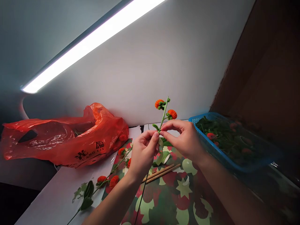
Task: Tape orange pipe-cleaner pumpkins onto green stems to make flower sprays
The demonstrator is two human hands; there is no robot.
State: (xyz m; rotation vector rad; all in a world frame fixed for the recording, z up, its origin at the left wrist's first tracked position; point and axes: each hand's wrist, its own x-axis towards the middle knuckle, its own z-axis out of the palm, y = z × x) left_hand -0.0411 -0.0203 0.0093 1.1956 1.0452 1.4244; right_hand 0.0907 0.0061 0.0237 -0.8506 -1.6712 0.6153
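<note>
A thin green stem (164,114) with two small orange pumpkin-like heads (172,114) stands upright between my hands. My left hand (145,150) pinches it low down, thumb against fingertips. Just to the right, my right hand (182,137) is closed on the same stem, its thumb and forefinger meeting beside the left fingertips. A small fuzzy green leaf (155,127) sticks out by the pinch. Pale green tape (161,154) hangs below my fingers near a green roll (166,157). A dark thin wire (142,197) runs down from under my left hand.
On the left lies a red plastic bag (93,140). A finished-looking branch with orange heads (113,181) rests on white paper (70,178). Wooden sticks (162,173) lie on the patterned mat (168,203). At right stands a blue basket (225,156) of greenery; a lamp (93,43) shines above.
</note>
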